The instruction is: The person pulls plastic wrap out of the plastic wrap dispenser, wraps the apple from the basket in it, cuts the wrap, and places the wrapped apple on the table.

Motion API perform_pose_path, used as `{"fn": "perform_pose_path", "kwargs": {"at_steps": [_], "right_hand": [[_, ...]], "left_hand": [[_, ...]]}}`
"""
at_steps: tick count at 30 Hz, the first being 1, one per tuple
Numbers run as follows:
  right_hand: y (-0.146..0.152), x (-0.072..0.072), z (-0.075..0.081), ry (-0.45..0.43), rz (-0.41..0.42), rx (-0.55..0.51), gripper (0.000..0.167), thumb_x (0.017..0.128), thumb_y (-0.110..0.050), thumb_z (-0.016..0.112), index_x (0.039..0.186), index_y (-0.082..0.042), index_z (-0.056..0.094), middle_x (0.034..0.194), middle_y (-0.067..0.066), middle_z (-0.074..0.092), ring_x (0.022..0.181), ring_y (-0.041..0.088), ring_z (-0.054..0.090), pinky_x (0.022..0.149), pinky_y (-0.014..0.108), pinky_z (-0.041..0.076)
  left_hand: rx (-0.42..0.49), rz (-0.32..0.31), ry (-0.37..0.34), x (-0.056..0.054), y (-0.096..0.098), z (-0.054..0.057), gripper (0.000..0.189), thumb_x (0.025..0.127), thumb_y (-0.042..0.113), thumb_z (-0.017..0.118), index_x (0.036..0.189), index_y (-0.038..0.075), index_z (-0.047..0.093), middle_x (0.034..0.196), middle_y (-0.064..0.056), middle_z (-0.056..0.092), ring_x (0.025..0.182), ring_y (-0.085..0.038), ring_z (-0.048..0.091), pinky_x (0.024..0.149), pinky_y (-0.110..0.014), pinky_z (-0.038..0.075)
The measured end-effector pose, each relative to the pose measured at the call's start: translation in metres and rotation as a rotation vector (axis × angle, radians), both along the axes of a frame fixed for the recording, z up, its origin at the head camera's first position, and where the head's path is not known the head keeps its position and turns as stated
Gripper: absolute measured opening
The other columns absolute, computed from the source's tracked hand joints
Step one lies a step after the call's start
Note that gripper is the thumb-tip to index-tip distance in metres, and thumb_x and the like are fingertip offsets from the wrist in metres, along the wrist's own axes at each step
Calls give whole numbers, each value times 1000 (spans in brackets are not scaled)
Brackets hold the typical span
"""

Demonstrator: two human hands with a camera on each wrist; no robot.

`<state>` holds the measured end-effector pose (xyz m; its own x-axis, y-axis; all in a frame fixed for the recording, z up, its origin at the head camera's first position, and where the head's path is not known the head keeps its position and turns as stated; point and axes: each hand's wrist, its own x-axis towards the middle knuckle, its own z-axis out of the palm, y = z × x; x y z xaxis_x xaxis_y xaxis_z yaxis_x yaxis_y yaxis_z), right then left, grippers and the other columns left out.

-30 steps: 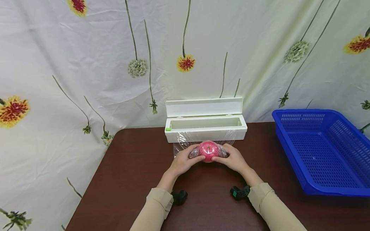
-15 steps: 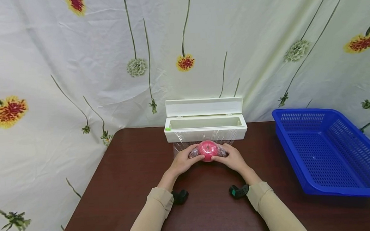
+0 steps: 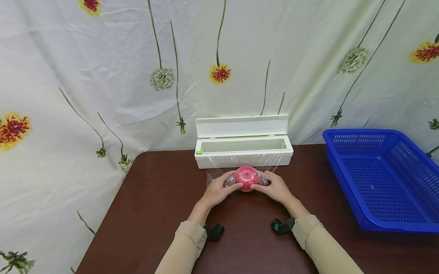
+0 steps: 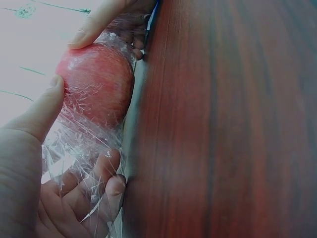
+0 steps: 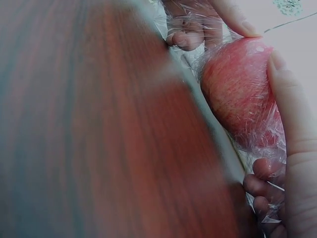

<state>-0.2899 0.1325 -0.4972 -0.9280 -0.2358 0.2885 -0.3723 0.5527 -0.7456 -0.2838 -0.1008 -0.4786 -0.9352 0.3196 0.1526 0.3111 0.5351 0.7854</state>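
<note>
A red apple with clear plastic wrap drawn over it sits between my hands, in front of the white cling film box. My left hand grips its left side, thumb on the apple and fingers curled beneath bunched plastic wrap. On the other side my right hand holds it the same way, thumb against the skin, fingers under the film. Both wrist views show the film crinkled over the apple and fingers. A sheet of film still runs from the apple to the box, whose lid stands raised.
At the right stands a blue plastic basket with slotted walls. The brown table ends at a rounded far-left corner. A flowered white cloth hangs behind. Each wrist wears a black band.
Very little differs: the hands keep their hold on the wrapped apple in nearly the same place. The wrists shift very slightly, and the whole view drifts slightly.
</note>
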Motion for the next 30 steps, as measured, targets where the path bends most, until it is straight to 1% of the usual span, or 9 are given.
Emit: {"fn": "perform_pose_path", "kwargs": {"at_steps": [8,17,24,30], "right_hand": [[0,-1,-1,-15,-5,0,49,76,-40,77,116,-15,66,91,-2,65,81,15,55,76,35,47],[0,-2,-2,0,2,10,48,75,-41,78,114,-14,67,88,-3,64,78,15,53,73,34,47],[1,-2,-3,-1,-2,14,45,75,-41,78,108,-14,69,86,-3,63,77,15,52,71,33,45],[1,-1,-2,6,-9,18,43,74,-42,78,104,-12,69,87,-3,64,78,14,53,71,33,46]], "left_hand": [[8,-13,-17,0,0,0,58,83,56,62,132,25,53,125,2,59,112,-16,53,96,-41,41],[13,-16,-25,0,0,-1,58,84,52,63,133,23,52,127,-1,58,114,-19,53,98,-43,40],[16,-17,-39,0,0,-1,58,84,52,63,134,23,52,128,-1,57,115,-20,52,98,-44,39],[15,-17,-52,0,0,-1,58,84,53,62,134,24,52,127,-1,57,113,-19,52,98,-45,40]]}}
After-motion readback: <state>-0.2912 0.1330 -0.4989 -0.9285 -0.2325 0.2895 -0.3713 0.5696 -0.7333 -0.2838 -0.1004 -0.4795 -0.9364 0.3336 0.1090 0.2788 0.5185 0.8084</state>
